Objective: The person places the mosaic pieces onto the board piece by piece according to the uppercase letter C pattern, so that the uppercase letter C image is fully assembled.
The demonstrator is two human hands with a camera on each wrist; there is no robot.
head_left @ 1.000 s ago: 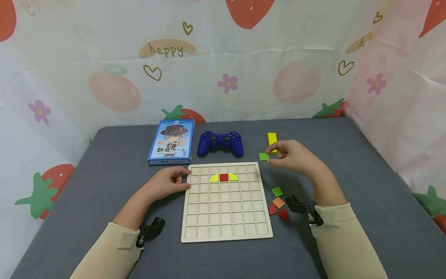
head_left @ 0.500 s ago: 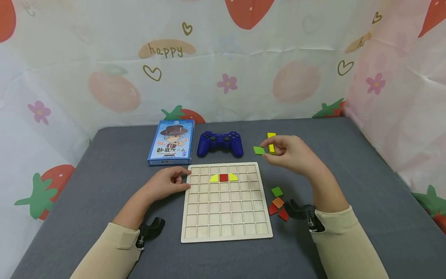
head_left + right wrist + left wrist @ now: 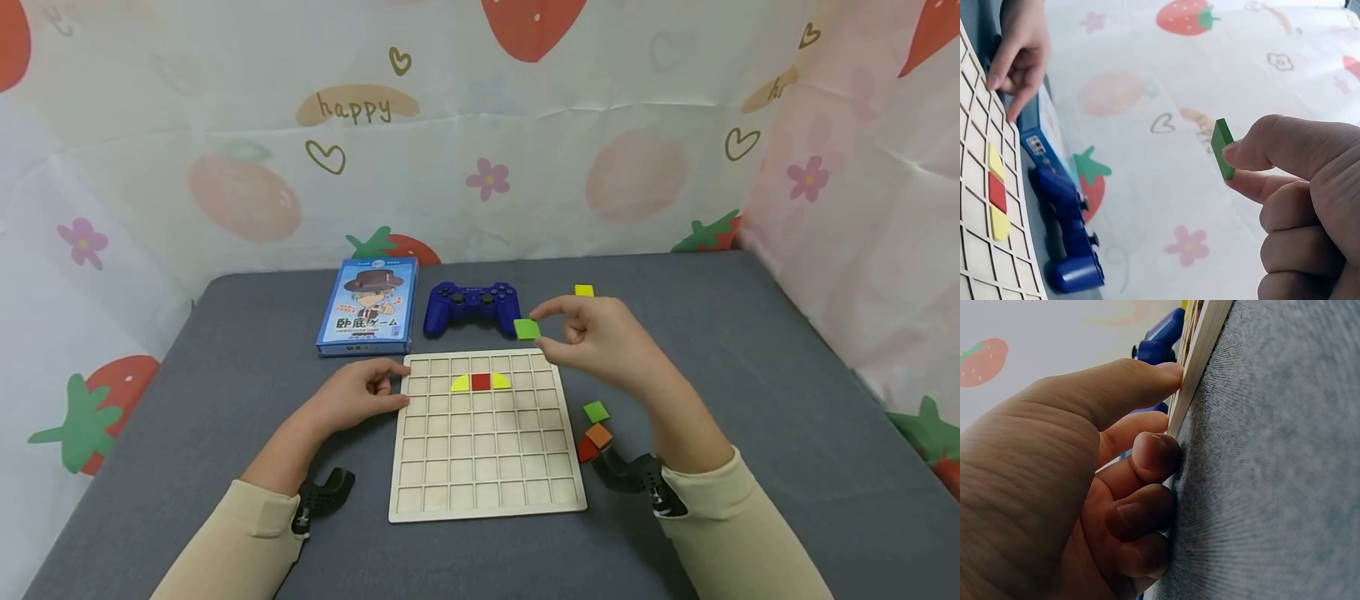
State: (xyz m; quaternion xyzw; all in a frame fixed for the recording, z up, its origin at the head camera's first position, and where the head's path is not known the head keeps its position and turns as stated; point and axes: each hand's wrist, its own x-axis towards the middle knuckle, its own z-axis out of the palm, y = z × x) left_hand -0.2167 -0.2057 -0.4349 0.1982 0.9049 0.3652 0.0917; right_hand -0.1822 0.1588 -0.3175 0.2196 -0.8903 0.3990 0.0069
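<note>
My right hand [image 3: 600, 337] pinches a small green square tile [image 3: 527, 329] between thumb and index finger. It is raised beyond the top right corner of a pale wooden grid board [image 3: 483, 446]. In the right wrist view the tile [image 3: 1223, 150] stands on edge, its other fingers curled under the thumb. At the board's left edge, the thumb and index fingertips of my left hand [image 3: 360, 392] touch the rim at separate spots. A red square tile [image 3: 481, 382] lies in the grid between two yellow rounded tiles [image 3: 461, 383].
Right of the board lie a green tile [image 3: 596, 412], an orange tile [image 3: 598, 435] and a red piece [image 3: 587, 451], near the right wrist mount. A yellow piece [image 3: 583, 290] shows behind my right hand. A blue game controller [image 3: 472, 308] and a blue box [image 3: 369, 304] stand behind the board.
My right hand has carried the green tile leftward, from beside the yellow pieces to near the controller's right grip. The left hand has kept its place at the board's edge.
</note>
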